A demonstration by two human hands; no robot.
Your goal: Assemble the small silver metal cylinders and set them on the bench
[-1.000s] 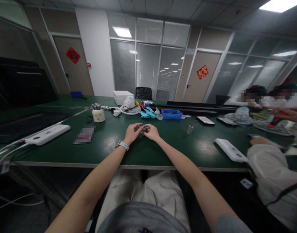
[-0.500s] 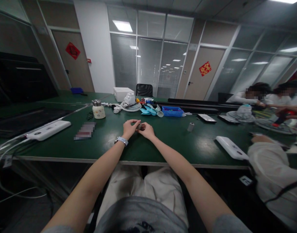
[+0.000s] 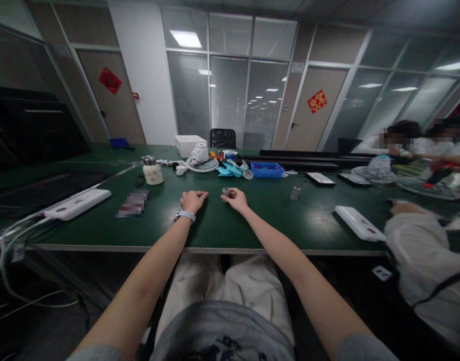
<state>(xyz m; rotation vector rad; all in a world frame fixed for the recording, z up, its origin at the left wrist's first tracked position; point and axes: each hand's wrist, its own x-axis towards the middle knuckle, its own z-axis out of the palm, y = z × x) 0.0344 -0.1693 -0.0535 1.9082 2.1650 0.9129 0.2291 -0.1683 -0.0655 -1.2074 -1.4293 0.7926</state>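
My right hand (image 3: 235,199) is closed round a small grey metal cylinder (image 3: 226,192) just above the green table (image 3: 215,228). To its left, my left hand (image 3: 193,200) hovers low over the table, fingers together and pointing right; whether anything small is between them is hidden. A gap separates the two hands. Another grey cylinder (image 3: 295,193) stands upright on the table, further right.
A white fan part (image 3: 202,164), light-blue blades (image 3: 230,169) and a blue basket (image 3: 267,171) lie beyond my hands. A cream bottle (image 3: 153,174) and white power strip (image 3: 78,204) are left. Another power strip (image 3: 360,223) and a person's sleeve (image 3: 418,250) are right.
My hands, together at the cylinder before, have moved apart. My left hand has shifted left, and my right hand has moved slightly right with the cylinder.
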